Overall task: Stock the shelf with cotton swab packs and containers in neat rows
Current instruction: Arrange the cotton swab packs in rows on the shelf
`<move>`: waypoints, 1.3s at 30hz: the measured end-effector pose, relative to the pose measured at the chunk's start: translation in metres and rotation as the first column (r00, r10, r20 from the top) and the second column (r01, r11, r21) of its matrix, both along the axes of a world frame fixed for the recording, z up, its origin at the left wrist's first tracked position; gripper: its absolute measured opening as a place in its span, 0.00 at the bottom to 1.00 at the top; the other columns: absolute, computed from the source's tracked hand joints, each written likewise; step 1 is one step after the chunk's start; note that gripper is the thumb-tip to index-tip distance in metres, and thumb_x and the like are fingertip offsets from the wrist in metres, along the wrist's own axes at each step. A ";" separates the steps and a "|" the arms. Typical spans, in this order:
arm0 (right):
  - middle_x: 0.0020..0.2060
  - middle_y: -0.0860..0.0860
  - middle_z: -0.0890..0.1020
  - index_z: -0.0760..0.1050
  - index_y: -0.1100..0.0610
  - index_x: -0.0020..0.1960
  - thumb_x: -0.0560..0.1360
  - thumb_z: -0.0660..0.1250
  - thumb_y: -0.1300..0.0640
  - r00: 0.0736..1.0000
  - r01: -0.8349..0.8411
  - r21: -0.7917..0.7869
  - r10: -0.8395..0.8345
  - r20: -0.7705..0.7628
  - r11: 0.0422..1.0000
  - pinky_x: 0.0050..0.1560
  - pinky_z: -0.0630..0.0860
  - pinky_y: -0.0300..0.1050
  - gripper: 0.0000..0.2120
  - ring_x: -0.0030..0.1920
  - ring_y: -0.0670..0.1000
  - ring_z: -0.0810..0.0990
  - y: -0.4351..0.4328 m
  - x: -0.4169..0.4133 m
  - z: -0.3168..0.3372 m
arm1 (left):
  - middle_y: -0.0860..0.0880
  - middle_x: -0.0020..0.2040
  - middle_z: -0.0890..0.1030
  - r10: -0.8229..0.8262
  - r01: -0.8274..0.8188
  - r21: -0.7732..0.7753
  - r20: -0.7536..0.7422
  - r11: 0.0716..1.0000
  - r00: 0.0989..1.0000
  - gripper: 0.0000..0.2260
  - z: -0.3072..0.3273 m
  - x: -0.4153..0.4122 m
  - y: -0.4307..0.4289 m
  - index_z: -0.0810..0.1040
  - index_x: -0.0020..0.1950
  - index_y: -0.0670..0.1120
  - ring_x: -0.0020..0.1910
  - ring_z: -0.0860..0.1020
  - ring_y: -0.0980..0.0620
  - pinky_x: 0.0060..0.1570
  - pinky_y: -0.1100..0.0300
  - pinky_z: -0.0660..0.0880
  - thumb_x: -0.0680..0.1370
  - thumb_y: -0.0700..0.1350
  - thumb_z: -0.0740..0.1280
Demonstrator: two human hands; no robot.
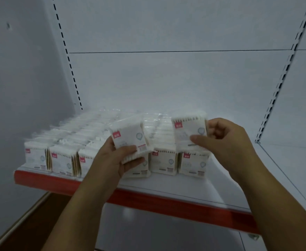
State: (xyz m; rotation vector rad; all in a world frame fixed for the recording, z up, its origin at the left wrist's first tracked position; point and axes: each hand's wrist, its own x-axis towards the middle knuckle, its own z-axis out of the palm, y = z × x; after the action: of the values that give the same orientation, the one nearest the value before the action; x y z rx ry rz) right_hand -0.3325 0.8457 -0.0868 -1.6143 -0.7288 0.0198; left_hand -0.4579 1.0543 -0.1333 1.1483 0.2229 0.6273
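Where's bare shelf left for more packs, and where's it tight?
Bare shelf runs from the rightmost row to the right upright, plus a strip between it and the red edge. Leftward, rows stand packed; left hand holds left pack, right hand holds right pack above them.

Left tag [116, 135]: red, top-left corner of the left pack [128, 140]; white characters too blurred to read.
Barcode label [142, 148]: lower right of the left pack; digits illegible.
Right tag [178, 125]: red, top-left corner of the right pack [188, 134]; white characters unreadable.
Row packs [164, 163]: front row on the shelf [184, 185]; each has a red corner tag and a small barcode, all blurred.
Readable text: none.
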 end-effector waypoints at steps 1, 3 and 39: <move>0.38 0.46 0.85 0.76 0.53 0.42 0.65 0.77 0.57 0.998 0.034 -0.033 -0.032 0.053 0.999 0.36 0.82 0.45 0.11 0.37 0.46 0.84 0.001 -0.002 -0.003 | 0.45 0.49 0.85 0.005 -0.005 0.019 -0.016 1.000 1.000 0.15 -0.002 0.001 0.000 0.79 0.53 0.47 0.50 0.83 0.42 0.39 0.54 0.81 0.70 0.33 0.67; 0.37 0.45 0.82 0.71 0.48 0.49 0.64 0.77 0.53 0.986 0.077 -0.117 -0.057 0.159 0.990 0.31 0.80 0.39 0.19 0.36 0.42 0.83 0.008 -0.012 -0.013 | 0.46 0.48 0.85 0.031 -0.030 0.039 -0.030 0.999 0.999 0.14 -0.005 0.003 -0.001 0.80 0.52 0.49 0.50 0.83 0.43 0.40 0.54 0.81 0.73 0.32 0.66; 0.69 0.54 0.72 0.70 0.58 0.69 0.72 0.73 0.51 0.724 0.378 -0.513 0.099 0.682 0.771 0.69 0.60 0.45 0.30 0.72 0.54 0.65 -0.013 0.007 -0.057 | 0.52 0.79 0.41 0.482 0.446 0.840 -0.266 -0.310 0.835 0.39 0.007 0.051 -0.024 0.36 0.78 0.50 0.77 0.40 0.53 0.73 0.46 0.36 0.78 0.62 0.58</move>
State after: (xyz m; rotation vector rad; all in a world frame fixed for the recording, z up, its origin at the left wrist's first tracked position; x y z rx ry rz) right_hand -0.3254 0.8323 -0.1442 -2.3717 -1.2459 -0.5423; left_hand -0.4065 1.0298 -0.1267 3.2469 0.1732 0.3070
